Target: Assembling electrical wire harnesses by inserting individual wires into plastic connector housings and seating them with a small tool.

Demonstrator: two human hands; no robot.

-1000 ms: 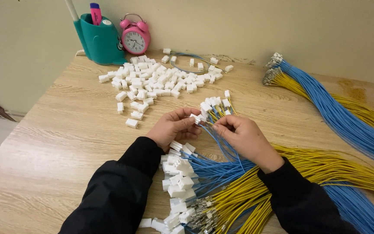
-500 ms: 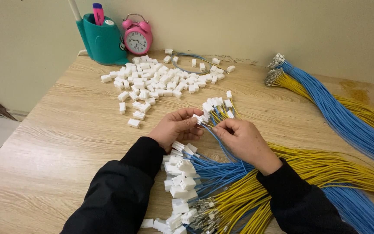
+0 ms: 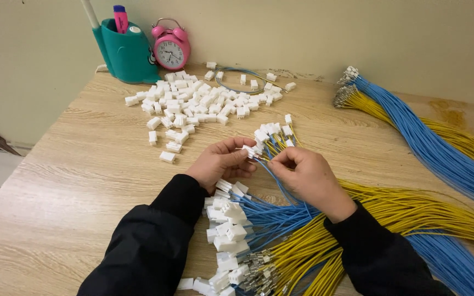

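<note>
My left hand (image 3: pixel 221 162) pinches a small white plastic connector (image 3: pixel 250 152) at its fingertips. My right hand (image 3: pixel 308 176) grips a blue wire (image 3: pixel 274 182) near its metal tip, the tip touching the connector. Just beyond the fingers sits a bunch of wired white connectors (image 3: pixel 272 132) on blue and yellow leads. Below my hands lie more finished white connectors (image 3: pixel 226 230) on blue wires, beside yellow wires (image 3: pixel 407 211) with bare metal terminals.
A heap of loose white connectors (image 3: pixel 198 104) covers the far middle of the wooden table (image 3: pixel 78 181). A teal pen holder (image 3: pixel 128 52) and pink alarm clock (image 3: pixel 170 50) stand at the wall. A long bundle of blue and yellow wires (image 3: pixel 429 142) runs along the right.
Both hands stayed together at the table's middle, with small finger movements as the blue wire's tip met the connector. The view shifted slightly.
</note>
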